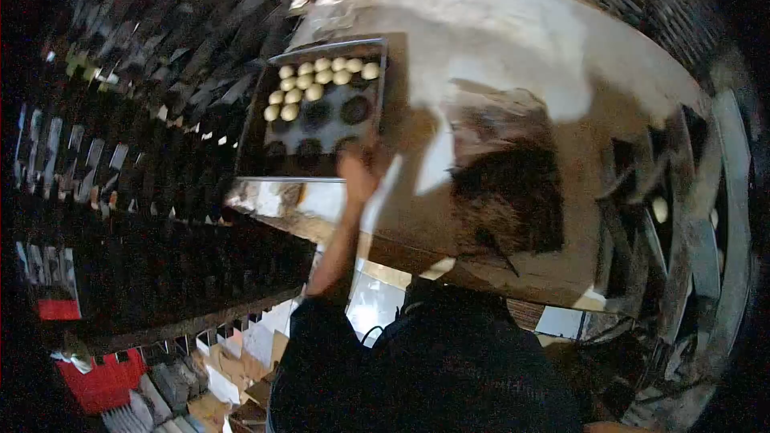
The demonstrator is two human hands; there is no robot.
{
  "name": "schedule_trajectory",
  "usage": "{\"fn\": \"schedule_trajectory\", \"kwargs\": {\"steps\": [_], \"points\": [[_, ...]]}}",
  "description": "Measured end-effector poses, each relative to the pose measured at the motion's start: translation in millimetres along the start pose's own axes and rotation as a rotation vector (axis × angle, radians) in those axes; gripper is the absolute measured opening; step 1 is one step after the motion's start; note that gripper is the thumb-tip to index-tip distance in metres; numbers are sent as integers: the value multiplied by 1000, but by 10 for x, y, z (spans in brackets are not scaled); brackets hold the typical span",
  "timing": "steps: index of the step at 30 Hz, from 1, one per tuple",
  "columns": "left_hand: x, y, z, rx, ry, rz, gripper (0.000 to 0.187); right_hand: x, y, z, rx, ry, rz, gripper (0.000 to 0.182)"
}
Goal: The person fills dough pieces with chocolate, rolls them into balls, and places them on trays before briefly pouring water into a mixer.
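Note:
My left hand [362, 170] is at the near right corner of a dark baking tray [277, 167], its fingers bent over the rim and somewhat blurred. The tray lies on the far left part of the worktable [513, 40]. Pale round dough balls [323, 77] sit in rows across the tray's far and left side. Dark round patches [309, 152] mark the tray's near part. My right hand does not show.
A dark, worn sheet or board [507, 172] lies on the table, right of the tray. Racked trays [694, 200] holding some pale balls stand at the far right. Slatted dark racks line the left, with a red object [100, 381] below.

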State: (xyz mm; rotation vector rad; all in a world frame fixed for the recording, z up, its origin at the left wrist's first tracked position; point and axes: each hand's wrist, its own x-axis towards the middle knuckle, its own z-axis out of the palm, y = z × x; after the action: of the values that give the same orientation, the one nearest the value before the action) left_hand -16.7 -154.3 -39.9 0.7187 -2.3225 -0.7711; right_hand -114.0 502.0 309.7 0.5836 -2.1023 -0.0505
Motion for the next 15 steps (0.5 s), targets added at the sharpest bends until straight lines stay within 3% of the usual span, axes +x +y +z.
{"fn": "schedule_trajectory", "kwargs": {"steps": [1, 2, 5, 10, 12, 14, 15], "points": [[220, -664, -278, 420, 140, 5, 37, -21, -166, -95, -7, 69, -10, 49], [468, -1308, -540, 381, 251, -27, 42, -88, -324, -160, -8, 133, -12, 48], [1070, -2314, -912, 437, 203, -464, 52, -108, -838, -217, 81, 201, -23, 44], [1733, -2638, -661, 570, -48, -611, 58, 32, -1587, 264, 311, 77, -103, 31], [1800, -2925, -323, 499, 84, -507, 61, 170, -1830, 429, 411, -9, -152, 14], [1511, -1713, -593, 547, 113, -56, 45, 44, -2138, 672, 560, -107, 31, 16], [1266, -1189, -589, 354, 341, 169, 40, 64, -2442, 798, 683, -148, 75, 13]]}}
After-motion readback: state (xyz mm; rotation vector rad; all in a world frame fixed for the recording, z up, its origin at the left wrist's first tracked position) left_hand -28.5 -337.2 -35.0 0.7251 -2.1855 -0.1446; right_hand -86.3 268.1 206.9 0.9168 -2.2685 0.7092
